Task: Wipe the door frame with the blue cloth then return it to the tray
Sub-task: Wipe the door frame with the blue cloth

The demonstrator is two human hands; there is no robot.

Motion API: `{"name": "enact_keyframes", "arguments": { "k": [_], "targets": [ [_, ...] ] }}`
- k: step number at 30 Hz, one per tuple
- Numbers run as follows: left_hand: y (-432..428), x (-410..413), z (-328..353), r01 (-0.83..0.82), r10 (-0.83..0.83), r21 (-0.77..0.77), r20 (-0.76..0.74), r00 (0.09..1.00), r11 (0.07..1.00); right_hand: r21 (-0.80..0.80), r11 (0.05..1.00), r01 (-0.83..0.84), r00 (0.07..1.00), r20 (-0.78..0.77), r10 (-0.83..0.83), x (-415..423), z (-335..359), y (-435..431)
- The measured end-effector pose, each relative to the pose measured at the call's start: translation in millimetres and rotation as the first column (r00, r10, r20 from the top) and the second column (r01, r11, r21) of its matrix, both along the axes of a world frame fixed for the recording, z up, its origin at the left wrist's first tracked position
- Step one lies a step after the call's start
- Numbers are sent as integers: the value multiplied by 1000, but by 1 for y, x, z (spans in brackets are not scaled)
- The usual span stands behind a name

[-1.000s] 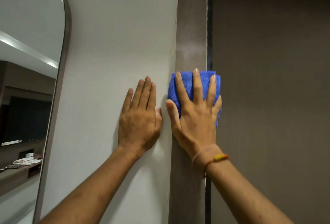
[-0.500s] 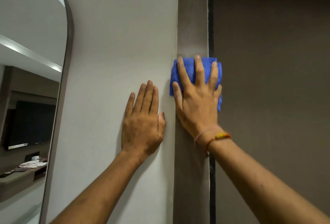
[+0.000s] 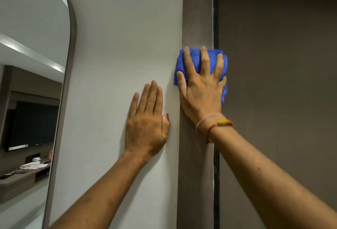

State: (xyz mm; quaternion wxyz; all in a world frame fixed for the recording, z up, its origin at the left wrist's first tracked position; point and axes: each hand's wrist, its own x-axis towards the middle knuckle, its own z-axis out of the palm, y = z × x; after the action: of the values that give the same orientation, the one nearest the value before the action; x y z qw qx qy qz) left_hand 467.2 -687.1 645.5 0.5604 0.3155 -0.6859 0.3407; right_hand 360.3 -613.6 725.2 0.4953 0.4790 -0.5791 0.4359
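The door frame (image 3: 197, 9) is a vertical brown-grey strip running from top to bottom right of centre. A folded blue cloth (image 3: 195, 63) lies flat against it at mid height. My right hand (image 3: 201, 86) presses on the cloth with fingers spread, covering most of it; a thread bracelet is on the wrist. My left hand (image 3: 148, 121) rests flat and open on the white wall just left of the frame, lower than the right hand, holding nothing. The tray is not in view.
The brown door (image 3: 277, 82) fills the right side beyond a dark gap. A tall arched mirror (image 3: 27, 82) on the left wall reflects a dark screen and a shelf with small items. White wall (image 3: 118, 37) lies between mirror and frame.
My right hand has slid the blue cloth upward along the door frame. My left hand has stayed flat on the wall in about the same place.
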Motion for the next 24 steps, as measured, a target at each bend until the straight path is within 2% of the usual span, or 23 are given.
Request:
{"name": "enact_keyframes", "arguments": {
  "k": [4, 6, 9, 13, 15, 17, 20, 24],
  "targets": [
    [-1, 1, -1, 25, -25, -1, 2, 1000, 1000, 10, 1000, 9, 1000, -14, -9, -1, -101, 3],
    [-1, 1, -2, 20, -20, -3, 2, 1000, 1000, 56, 998, 14, 998, -59, -10, -8, -121, 8],
    [-2, 0, -2, 27, -27, -8, 0, 1000, 1000, 35, 999, 10, 997, -75, -7, -9, -79, 7],
    [-2, -1, -1, 8, -8, -4, -3, 1000, 1000, -13, 1000, 11, 1000, 1, -11, -2, -10, -2],
    [-1, 0, 0, 14, -14, 2, 7, 1000, 1000, -40, 999, 2, 1000, 28, -1, 2, -30, -4],
    [1, 1, -1, 19, -19, 10, 12, 1000, 1000, -35, 999, -7, 999, 53, 9, 5, -83, -3],
    [0, 1, -3, 18, -18, 22, 11, 1000, 1000, 58, 998, 18, 1000, -9, -17, -1, -136, 8],
    [0, 1, -2, 22, -22, 4, 1, 1000, 1000, 32, 999, -8, 998, -65, 10, -5, -61, 8]
  ]
}}
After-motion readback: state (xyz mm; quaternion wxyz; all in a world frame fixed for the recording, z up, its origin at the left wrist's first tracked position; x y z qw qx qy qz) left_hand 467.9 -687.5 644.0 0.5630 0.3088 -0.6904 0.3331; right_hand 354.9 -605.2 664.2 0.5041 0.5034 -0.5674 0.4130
